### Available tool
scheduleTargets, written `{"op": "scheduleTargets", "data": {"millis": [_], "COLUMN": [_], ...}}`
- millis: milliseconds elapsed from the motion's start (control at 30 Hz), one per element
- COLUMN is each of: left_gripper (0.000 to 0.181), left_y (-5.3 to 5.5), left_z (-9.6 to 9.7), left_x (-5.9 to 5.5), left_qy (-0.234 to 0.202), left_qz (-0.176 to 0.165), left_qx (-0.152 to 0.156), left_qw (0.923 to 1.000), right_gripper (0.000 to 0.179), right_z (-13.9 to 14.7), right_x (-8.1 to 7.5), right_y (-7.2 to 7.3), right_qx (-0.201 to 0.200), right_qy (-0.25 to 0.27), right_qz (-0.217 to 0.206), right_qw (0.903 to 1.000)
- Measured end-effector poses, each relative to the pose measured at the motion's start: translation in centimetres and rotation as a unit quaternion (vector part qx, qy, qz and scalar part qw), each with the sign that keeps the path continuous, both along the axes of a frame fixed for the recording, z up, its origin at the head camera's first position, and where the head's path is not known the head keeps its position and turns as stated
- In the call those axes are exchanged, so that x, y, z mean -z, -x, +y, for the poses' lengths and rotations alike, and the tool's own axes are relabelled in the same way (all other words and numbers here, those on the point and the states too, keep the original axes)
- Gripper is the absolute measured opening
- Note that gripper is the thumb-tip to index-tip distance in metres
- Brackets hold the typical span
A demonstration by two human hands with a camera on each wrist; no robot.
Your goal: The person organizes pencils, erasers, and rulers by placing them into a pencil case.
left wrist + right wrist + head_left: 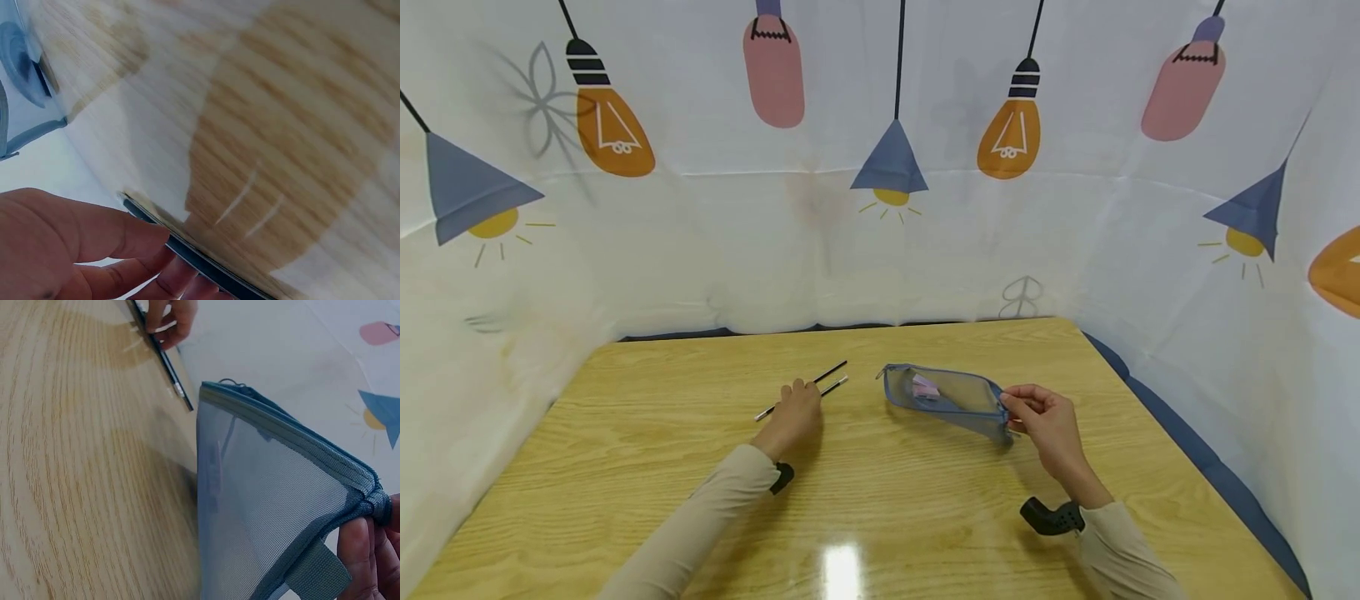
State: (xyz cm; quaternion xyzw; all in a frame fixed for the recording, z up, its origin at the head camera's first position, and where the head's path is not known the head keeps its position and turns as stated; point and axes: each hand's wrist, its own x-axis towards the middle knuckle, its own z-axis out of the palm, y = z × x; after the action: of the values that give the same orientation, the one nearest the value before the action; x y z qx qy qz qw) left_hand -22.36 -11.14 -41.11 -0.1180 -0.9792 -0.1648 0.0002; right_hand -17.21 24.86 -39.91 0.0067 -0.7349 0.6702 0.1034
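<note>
Two thin dark pencils [832, 387], one with a pale end, lie close over the wooden table, left of centre. My left hand [798, 410] reaches down over them, and in the left wrist view its thumb and fingers pinch the dark shafts [209, 267]. To the right, my right hand [1047, 423] grips the end corner of a blue-grey mesh pencil case [958, 392], near a short fabric tab [320, 575]. Through the mesh shows a small pink-lilac item [924, 387]. The case's far end has a zipper pull [881, 372].
The wooden table [880, 508] ends at a white curtain [760, 258] printed with lamps and bulbs, which hangs behind and along both sides. Dark blue fabric [1210, 467] runs beside the right table edge. A black wrist mount [1052, 517] sits by the right sleeve.
</note>
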Motion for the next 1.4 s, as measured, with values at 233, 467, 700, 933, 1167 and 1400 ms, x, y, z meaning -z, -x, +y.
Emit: {"op": "scheduleTargets", "data": {"millis": [233,467,700,933,1167,1400], "left_gripper": [0.006,0.005,0.008,0.017,0.015,0.022], "left_y": [0.1,0.1,0.0,-0.1,0.0,0.1], "left_z": [0.0,0.1,0.0,-0.3,-0.2,-0.1], "left_x": [-0.1,-0.2,0.1,0.5,-0.3,-0.7], "left_qy": [0.000,0.000,0.028,0.044,0.020,0.028], "left_qz": [-0.012,-0.033,0.028,0.089,0.035,0.045], "left_qx": [-0.004,-0.015,0.045,0.085,0.058,0.065], "left_qw": [0.9999,0.9993,0.9982,0.9914,0.9975,0.9964], "right_gripper": [0.025,0.025,0.025,0.024,0.023,0.023], "right_z": [-0.1,-0.2,-0.3,-0.3,-0.4,-0.4], "right_x": [0.0,0.1,0.0,0.0,0.0,0.1], "right_y": [0.2,0.1,-0.1,-0.1,0.0,-0.2], "right_qx": [-0.006,0.003,-0.004,-0.003,-0.006,-0.008], "right_qy": [-0.024,-0.046,-0.045,-0.050,-0.047,-0.044], "right_qz": [0.001,-0.002,-0.001,0.003,0.011,0.006], "right_qw": [0.9997,0.9989,0.9990,0.9987,0.9988,0.9990]}}
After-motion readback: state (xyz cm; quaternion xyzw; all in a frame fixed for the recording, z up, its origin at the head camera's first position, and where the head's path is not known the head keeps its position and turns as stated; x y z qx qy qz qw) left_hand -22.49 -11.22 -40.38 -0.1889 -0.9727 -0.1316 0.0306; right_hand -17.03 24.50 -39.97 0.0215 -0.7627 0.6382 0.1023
